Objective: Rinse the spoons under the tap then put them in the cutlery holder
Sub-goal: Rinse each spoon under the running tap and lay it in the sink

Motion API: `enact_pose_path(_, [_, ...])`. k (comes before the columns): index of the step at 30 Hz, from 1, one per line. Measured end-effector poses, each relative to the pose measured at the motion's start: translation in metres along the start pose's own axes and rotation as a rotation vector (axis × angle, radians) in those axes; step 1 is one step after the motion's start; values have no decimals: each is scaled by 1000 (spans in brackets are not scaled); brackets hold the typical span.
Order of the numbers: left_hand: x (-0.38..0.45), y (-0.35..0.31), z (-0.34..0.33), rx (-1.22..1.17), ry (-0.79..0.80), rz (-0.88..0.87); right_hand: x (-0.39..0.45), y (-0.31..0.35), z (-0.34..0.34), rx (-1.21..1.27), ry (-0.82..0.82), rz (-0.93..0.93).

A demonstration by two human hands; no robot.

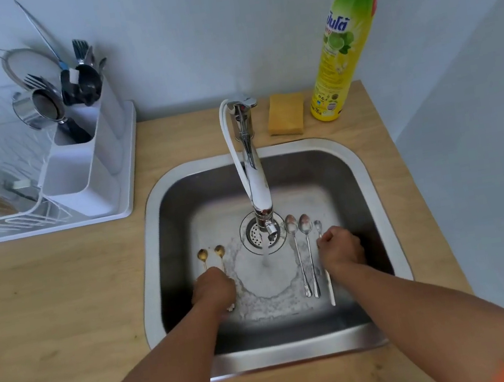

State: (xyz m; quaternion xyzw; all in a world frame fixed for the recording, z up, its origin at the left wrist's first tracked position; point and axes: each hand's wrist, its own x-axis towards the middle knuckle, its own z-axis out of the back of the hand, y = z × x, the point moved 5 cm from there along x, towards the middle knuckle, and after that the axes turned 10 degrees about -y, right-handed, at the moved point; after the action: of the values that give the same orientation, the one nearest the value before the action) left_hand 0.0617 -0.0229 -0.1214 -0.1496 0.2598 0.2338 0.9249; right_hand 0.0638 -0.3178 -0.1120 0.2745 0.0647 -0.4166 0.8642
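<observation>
Head view. Both hands were down in the sink (375,192), at either side of the stream falling from the tap (252,171) onto the drain (256,237). The left hand (214,288) lay over the handles of two gold spoons (203,257), near the sink's left wall, fingers curled under; whether they pinched a handle could not be told. The right hand (341,251) was bunched at the upper handle of the thin spoon (319,229), nearest the right wall, fingertips apparently pinching it. Two silver spoons (302,248) lay untouched between that hand and the stream.

The step in hand appeared to be the pick-up. It would go best if each handle were nipped near its middle, lifted flat off the wet steel, then turned bowl-up under the water so both faces were flushed.

The spout overhung the sink's centre, so a lifted spoon would need to pass beneath or in front of it. The cutlery holder (85,156) stood at the near right corner of the drying rack (129,163), on the counter (48,303) to the left of the sink; its nearest compartment looked empty, the rear ones crowded with utensils. Bare counter lay along that path. A sponge (286,115) and a soap bottle (340,46) stood at the back edge, right of the tap, clear of it.
</observation>
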Motion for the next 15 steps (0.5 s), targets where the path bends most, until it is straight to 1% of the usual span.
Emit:
enact_pose_path(3, [-9,-6,-1,-14,37,-27,1,2,0,-39,-8,18])
enact_pose_path(5, [-18,-12,-1,-75,58,-30,0,2,2,-25,-16,12])
enact_pose_path(7, [-29,-20,-1,-216,80,-20,-8,8,7,27,-66,44])
enact_pose_path(9, [-42,-29,0,-366,80,-39,-24,20,12,150,-86,120])
enact_pose_path(10, [-50,-34,1,-408,75,-67,-35,25,12,204,-32,160])
enact_pose_path(11, [-57,-39,2,-428,68,-102,-48,31,8,248,72,190])
enact_pose_path(13, [-70,-50,4,-431,38,-178,-75,43,-6,336,369,180])
enact_pose_path(14, [-76,-55,5,-424,17,-210,-86,47,-12,375,490,162])
enact_pose_path(15, [-82,-59,6,-416,0,-227,-93,51,-15,407,560,150])
